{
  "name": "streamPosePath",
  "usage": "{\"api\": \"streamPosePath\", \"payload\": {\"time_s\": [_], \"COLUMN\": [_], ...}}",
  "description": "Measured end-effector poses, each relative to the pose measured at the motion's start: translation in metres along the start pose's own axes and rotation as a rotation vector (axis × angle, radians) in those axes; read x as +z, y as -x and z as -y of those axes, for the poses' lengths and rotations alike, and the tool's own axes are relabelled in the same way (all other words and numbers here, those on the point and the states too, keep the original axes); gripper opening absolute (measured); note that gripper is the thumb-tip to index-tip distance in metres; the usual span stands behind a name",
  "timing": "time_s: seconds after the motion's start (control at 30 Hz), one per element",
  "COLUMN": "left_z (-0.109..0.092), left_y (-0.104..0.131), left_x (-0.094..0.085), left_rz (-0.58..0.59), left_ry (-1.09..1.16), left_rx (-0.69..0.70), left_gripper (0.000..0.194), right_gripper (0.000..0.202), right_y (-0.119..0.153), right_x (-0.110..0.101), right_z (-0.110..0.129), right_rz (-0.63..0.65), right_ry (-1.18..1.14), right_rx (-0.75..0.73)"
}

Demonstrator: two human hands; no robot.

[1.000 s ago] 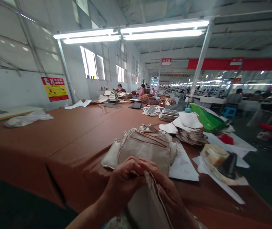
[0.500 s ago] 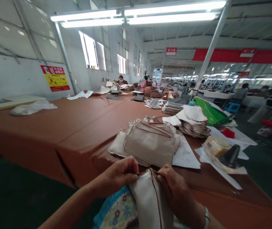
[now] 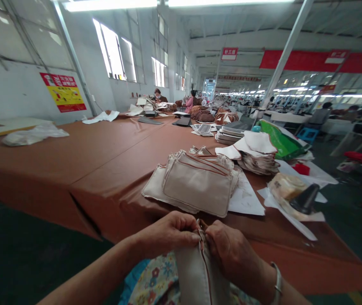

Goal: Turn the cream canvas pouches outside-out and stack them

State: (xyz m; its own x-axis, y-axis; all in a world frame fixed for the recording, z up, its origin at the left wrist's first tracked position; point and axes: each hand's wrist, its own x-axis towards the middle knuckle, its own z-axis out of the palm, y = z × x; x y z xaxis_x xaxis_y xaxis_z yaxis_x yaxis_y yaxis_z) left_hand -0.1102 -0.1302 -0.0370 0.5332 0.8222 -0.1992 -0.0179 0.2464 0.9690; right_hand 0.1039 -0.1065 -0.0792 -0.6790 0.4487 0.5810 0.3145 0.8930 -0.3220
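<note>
- Left hand (image 3: 173, 231): pinched top end of beige fabric piece (image 3: 192, 275).
- Stack (image 3: 200, 186) of similar pieces lay on brown table (image 3: 114, 161), beyond both hands.
- Beige fabric piece hung in front of table.
- Right hand (image 3: 233, 248) gripped same end.

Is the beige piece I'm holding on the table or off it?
Off: the beige piece hangs in front of the brown table, pinched at its top by the left hand and right hand.

fabric piece (image 3: 191, 275) — beige, brown-seamed; clothing (image 3: 160, 275) — floral
</note>
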Motion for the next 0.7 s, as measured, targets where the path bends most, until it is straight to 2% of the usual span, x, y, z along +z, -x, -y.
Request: {"api": "streamPosePath", "payload": {"time_s": [0.1,0.2,0.3,0.4,0.5,0.57,0.7], "left_z": [0.001,0.004,0.005,0.002,-0.003,-0.006,-0.012], "left_y": [-0.005,-0.007,-0.009,-0.01,-0.01,-0.01,-0.01], "left_x": [0.005,0.009,0.012,0.016,0.021,0.025,0.033], "left_rz": [-0.005,-0.03,-0.075,-0.097,-0.105,-0.116,-0.116], "left_ry": [0.105,0.122,0.073,-0.004,-0.114,-0.204,-0.33], "left_rx": [-0.037,-0.062,-0.083,-0.079,-0.035,-0.01,0.015], "left_gripper": [0.029,0.031,0.034,0.033,0.022,0.017,0.017], "right_gripper": [0.015,0.018,0.027,0.033,0.03,0.024,0.017], "right_y": [-0.001,0.002,0.008,0.01,0.008,0.006,0.005], "right_x": [-0.003,-0.009,-0.016,-0.021,-0.022,-0.022,-0.019], "right_z": [-0.001,0.001,0.003,0.007,0.009,0.009,0.01], "right_rz": [-0.027,-0.171,-0.257,-0.214,-0.139,-0.086,-0.033], "right_ry": [-0.115,-0.251,-0.158,-0.033,0.025,0.063,0.066], "right_rx": [0.08,0.193,0.126,0.019,-0.037,-0.051,-0.025]}}
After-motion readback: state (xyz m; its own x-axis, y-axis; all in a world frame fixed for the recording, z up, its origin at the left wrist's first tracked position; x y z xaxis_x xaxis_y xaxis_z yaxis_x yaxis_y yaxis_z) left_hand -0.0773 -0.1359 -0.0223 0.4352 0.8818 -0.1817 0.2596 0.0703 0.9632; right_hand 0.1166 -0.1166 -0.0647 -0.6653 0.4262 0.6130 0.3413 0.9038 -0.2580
